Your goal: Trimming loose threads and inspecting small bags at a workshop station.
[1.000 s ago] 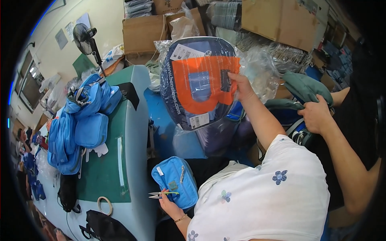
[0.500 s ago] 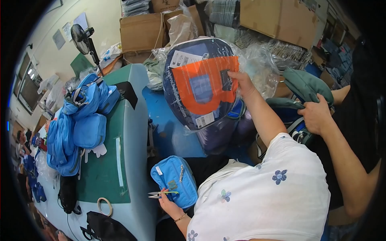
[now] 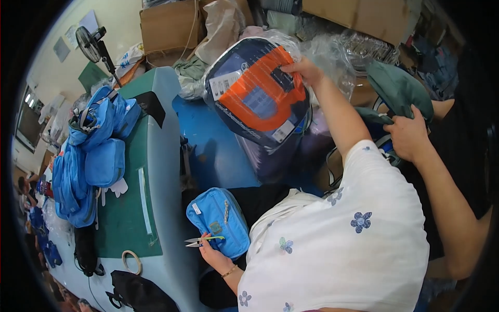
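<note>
While right fingers (image 3: 299, 66) grip a bagged backpack (image 3: 258, 96), left fingers (image 3: 208, 249) clasp thread snips (image 3: 200, 240) beside a blue pouch (image 3: 219, 222).

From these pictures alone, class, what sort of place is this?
Probably a bag-making or packing workshop: a pile of blue pouches on the green work table, thread snips in one hand, stacked cardboard boxes behind.

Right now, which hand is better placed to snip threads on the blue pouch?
Probably the left hand: it holds the thread snips beside the blue pouch, while the right hand is raised, gripping the wrapped bag.
</note>
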`<control>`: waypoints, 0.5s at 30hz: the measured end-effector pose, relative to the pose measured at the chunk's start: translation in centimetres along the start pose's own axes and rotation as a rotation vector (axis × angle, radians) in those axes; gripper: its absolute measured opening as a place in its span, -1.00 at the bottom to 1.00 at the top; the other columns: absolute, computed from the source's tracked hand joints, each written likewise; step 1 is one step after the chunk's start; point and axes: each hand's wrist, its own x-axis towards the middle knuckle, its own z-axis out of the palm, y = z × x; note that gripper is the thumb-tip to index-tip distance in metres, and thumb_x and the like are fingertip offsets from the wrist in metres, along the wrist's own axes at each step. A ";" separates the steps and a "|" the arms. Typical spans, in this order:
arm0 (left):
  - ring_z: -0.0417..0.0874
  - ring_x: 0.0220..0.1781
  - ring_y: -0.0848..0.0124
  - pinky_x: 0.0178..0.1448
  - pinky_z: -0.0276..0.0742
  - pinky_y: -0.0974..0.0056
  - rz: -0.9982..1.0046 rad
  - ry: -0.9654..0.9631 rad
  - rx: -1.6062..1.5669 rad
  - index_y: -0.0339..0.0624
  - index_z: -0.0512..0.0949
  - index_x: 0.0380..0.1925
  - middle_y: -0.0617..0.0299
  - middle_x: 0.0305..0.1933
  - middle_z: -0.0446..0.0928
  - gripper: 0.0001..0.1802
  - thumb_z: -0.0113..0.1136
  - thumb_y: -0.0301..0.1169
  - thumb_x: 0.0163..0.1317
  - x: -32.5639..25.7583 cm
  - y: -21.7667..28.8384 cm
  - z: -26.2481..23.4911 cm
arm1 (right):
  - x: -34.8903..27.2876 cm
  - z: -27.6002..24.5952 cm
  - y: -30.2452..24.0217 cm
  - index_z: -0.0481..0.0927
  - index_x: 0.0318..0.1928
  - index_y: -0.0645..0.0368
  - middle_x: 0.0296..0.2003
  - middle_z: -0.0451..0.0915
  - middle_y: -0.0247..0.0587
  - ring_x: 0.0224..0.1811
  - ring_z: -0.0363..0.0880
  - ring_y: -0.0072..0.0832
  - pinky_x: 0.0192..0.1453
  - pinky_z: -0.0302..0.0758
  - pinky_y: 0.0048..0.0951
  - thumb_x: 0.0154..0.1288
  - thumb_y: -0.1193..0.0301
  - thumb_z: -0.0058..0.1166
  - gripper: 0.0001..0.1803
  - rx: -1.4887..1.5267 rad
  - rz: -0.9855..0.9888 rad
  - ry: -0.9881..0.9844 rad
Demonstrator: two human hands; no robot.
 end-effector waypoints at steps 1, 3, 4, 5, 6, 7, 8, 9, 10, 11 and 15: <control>0.44 -0.01 0.43 0.15 0.26 0.34 0.010 0.000 0.021 -0.34 0.51 -0.16 0.17 -0.11 0.51 -0.68 -0.09 -0.29 0.37 0.0 0.1 0.2 | 0.4 -0.6 -0.2 0.54 -0.04 0.31 -0.14 0.63 -0.16 -0.14 0.63 -0.41 0.01 0.54 -0.42 0.07 0.60 0.18 -0.62 -0.043 0.051 -0.010; 0.44 -0.01 0.42 0.16 0.26 0.34 0.020 -0.005 0.046 -0.35 0.50 -0.15 0.16 -0.10 0.50 -0.68 -0.09 -0.29 0.37 -0.1 0.2 0.2 | 0.3 -1.2 0.1 0.55 -0.06 0.32 -0.15 0.63 -0.16 -0.17 0.63 -0.42 -0.01 0.55 -0.44 0.05 0.61 0.19 -0.63 -0.019 0.066 -0.071; 0.44 -0.01 0.43 0.16 0.26 0.34 0.015 -0.004 0.043 -0.35 0.50 -0.15 0.16 -0.10 0.50 -0.68 -0.10 -0.29 0.37 -0.1 0.2 0.1 | 0.2 -1.0 0.1 0.56 -0.07 0.32 -0.16 0.63 -0.17 -0.17 0.63 -0.44 -0.02 0.55 -0.45 0.04 0.61 0.20 -0.64 -0.078 0.091 -0.086; 0.44 -0.01 0.43 0.15 0.26 0.34 0.009 -0.004 0.039 -0.35 0.50 -0.14 0.16 -0.09 0.50 -0.67 -0.10 -0.29 0.38 -0.2 0.2 0.1 | 0.0 -0.9 0.0 0.57 -0.09 0.32 -0.16 0.63 -0.18 -0.18 0.63 -0.45 -0.02 0.54 -0.46 0.04 0.61 0.20 -0.66 -0.137 0.115 -0.100; 0.44 -0.01 0.43 0.15 0.26 0.34 0.009 -0.006 0.042 -0.35 0.50 -0.14 0.16 -0.09 0.50 -0.67 -0.10 -0.29 0.38 -0.2 0.3 0.1 | 0.1 -1.1 0.3 0.57 -0.09 0.32 -0.16 0.63 -0.18 -0.18 0.63 -0.45 -0.02 0.54 -0.46 0.04 0.61 0.20 -0.66 -0.135 0.116 -0.097; 0.44 -0.01 0.43 0.15 0.27 0.35 0.006 -0.007 0.042 -0.35 0.49 -0.14 0.16 -0.09 0.50 -0.67 -0.11 -0.28 0.38 -0.4 0.5 0.2 | 0.2 -1.3 0.4 0.58 -0.10 0.32 -0.17 0.64 -0.18 -0.18 0.63 -0.46 -0.03 0.54 -0.46 0.03 0.61 0.21 -0.66 -0.161 0.177 -0.108; 0.44 -0.01 0.43 0.14 0.27 0.35 0.005 -0.008 0.042 -0.36 0.49 -0.14 0.15 -0.10 0.50 -0.67 -0.11 -0.28 0.38 -0.4 0.6 0.3 | 0.2 -1.5 0.5 0.58 -0.11 0.32 -0.18 0.64 -0.19 -0.18 0.62 -0.47 -0.03 0.54 -0.46 0.02 0.61 0.22 -0.65 -0.186 0.238 -0.119; 0.44 -0.01 0.43 0.14 0.27 0.35 0.004 -0.010 0.043 -0.36 0.49 -0.14 0.15 -0.10 0.50 -0.67 -0.11 -0.28 0.38 -0.4 0.6 0.3 | 0.1 -1.8 0.5 0.58 -0.11 0.32 -0.18 0.64 -0.19 -0.18 0.62 -0.47 -0.03 0.54 -0.46 0.02 0.61 0.22 -0.65 -0.186 0.238 -0.117; 0.44 -0.01 0.43 0.15 0.28 0.34 0.007 -0.010 0.046 -0.36 0.48 -0.12 0.15 -0.11 0.51 -0.66 -0.12 -0.28 0.38 -0.4 0.6 0.1 | 0.1 -1.7 0.3 0.59 -0.12 0.31 -0.19 0.64 -0.19 -0.19 0.62 -0.48 -0.05 0.54 -0.48 0.01 0.61 0.22 -0.66 -0.207 0.240 -0.131; 0.45 -0.02 0.42 0.15 0.29 0.34 0.011 -0.009 0.049 -0.36 0.47 -0.10 0.14 -0.12 0.52 -0.66 -0.12 -0.29 0.39 -0.4 0.6 0.0 | 0.0 -1.6 0.3 0.60 -0.12 0.31 -0.19 0.65 -0.19 -0.19 0.63 -0.49 -0.06 0.54 -0.49 0.01 0.61 0.22 -0.67 -0.227 0.242 -0.145; 0.45 -0.03 0.42 0.14 0.30 0.34 -0.006 -0.021 0.057 -0.37 0.47 -0.09 0.14 -0.12 0.51 -0.65 -0.11 -0.28 0.38 -0.1 0.4 0.2 | 0.4 -3.5 1.2 0.60 -0.13 0.30 -0.21 0.65 -0.19 -0.22 0.63 -0.51 -0.08 0.55 -0.51 0.03 0.60 0.23 -0.69 -0.225 0.264 -0.039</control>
